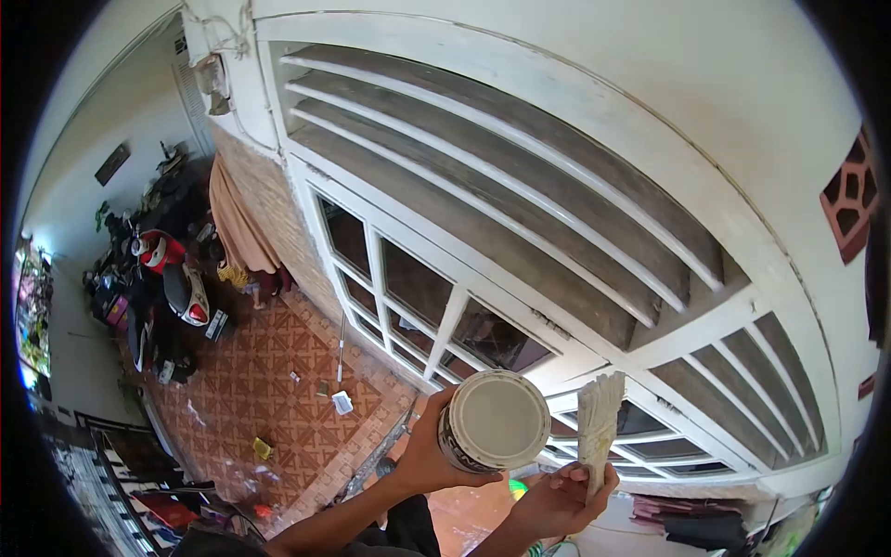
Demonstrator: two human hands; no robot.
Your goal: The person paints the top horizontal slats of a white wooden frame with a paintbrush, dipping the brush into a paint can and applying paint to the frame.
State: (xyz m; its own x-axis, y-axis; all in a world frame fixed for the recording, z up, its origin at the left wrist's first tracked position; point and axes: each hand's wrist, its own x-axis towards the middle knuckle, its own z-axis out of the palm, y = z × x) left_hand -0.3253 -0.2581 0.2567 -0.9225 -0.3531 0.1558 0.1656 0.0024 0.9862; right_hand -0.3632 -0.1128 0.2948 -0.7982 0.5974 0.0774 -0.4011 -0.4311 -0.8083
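Your left hand (425, 455) is wrapped around the side of a paint can (497, 422), the thumb and fingers curved wide to suit its girth, and the can is held up in front of you with its round top facing your eyes. Inside the rim you see a pale, greyish-white disc; whether that is paint or a lid, you cannot tell. Just to the right, your right hand (564, 501) has a narrow grip on the lower part of a flat paintbrush (600, 422), thumb and fingers closed around it. The brush stands nearly upright, its ragged, whitish bristle end on top, beside the can and apart from it.

Beyond your hands, white-framed windows (422, 278) with dark panes run along the wall, and above them is a louvred vent (501, 158) with white slats. Below you spreads a patterned brown tile floor (278, 390). On it lie a long-handled tool with a white head (342, 403) and a small yellow object (263, 449), too small to identify.

Farther off, a person in a yellow patterned top (234, 276) is low down near a hanging brown cloth (239, 218). Beside them stands a red motor scooter (172, 265), with darker vehicles crowded behind it.
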